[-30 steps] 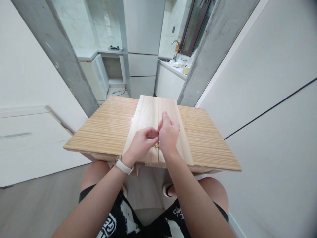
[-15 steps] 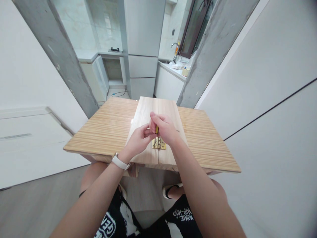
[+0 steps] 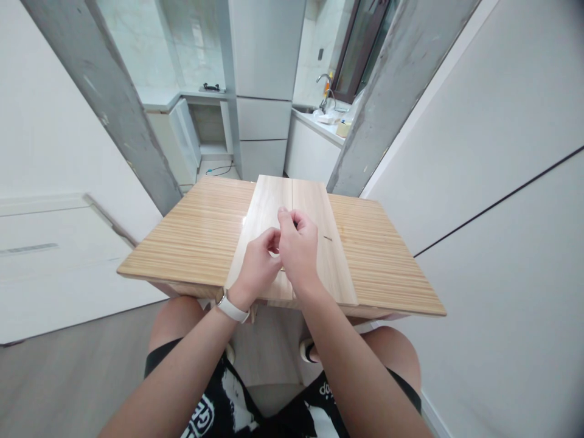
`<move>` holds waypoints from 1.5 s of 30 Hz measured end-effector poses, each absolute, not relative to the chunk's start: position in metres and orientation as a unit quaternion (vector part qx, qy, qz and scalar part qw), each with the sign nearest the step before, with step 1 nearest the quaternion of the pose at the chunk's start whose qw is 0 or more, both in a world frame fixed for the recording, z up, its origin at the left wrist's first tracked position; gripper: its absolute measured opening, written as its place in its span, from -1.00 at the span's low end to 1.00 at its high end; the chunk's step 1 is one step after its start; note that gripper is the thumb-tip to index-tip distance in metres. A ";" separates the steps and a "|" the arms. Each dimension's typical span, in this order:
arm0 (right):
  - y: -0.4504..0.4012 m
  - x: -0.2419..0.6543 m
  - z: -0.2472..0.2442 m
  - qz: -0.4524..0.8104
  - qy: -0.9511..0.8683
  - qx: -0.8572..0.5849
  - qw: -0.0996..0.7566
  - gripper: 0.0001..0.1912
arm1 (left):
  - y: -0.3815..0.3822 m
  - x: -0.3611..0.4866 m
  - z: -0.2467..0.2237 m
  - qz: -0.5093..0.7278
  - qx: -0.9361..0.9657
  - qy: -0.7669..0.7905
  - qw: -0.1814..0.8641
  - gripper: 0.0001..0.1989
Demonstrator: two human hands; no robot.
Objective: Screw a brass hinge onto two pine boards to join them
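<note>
Two pale wooden boards [image 3: 267,204] lie side by side on a striped wooden table [image 3: 201,234]. Over their seam, my left hand [image 3: 260,261] has its fingertips pressed together beside my right hand; what they grip is hidden. My right hand [image 3: 297,249] is closed around a small dark item [image 3: 295,225], mostly covered by the fingers. Beneath the hands, only a sliver of the brass hinge [image 3: 283,270] shows. A small dark screw-like piece [image 3: 327,238] rests on the right board.
My knees are just below the table's near edge. White panels stand at left and right. Beyond the table are grey pillars, a tall cabinet [image 3: 262,118] and a sink counter with a faucet [image 3: 325,91].
Both hands have come down over the hinge, which is now almost covered. The right hand has turned more upright, and the yellow part between the fingers no longer shows.
</note>
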State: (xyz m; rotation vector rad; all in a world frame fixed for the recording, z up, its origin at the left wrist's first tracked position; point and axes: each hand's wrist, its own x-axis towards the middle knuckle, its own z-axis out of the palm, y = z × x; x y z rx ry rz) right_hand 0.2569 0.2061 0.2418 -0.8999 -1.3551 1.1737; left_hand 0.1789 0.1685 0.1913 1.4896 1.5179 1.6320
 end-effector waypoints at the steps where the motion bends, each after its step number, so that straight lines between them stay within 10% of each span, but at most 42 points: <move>1: 0.210 0.257 0.241 0.503 -0.569 -0.373 0.533 -0.46 | 0.170 0.178 0.190 0.590 0.550 0.544 0.231 -0.83; 6: 0.229 0.263 0.243 0.588 -0.596 -0.321 0.444 -0.33 | 0.178 0.164 0.177 0.579 0.585 0.466 0.325 -0.62; 14: 0.260 0.288 0.255 0.712 -0.656 -0.105 0.227 -0.26 | 0.181 0.160 0.178 0.575 0.582 0.374 0.436 -0.81; 28: 0.229 0.291 0.242 0.525 -0.620 -0.283 0.511 -0.76 | 0.182 0.175 0.171 0.598 0.556 0.463 0.345 -0.82; 36: 0.210 0.270 0.232 0.511 -0.549 -0.359 0.556 -0.54 | 0.178 0.181 0.173 0.614 0.551 0.490 0.280 -0.86; 45: 0.250 0.277 0.246 0.693 -0.619 -0.183 0.322 -0.27 | 0.182 0.162 0.172 0.597 0.551 0.367 0.453 -0.64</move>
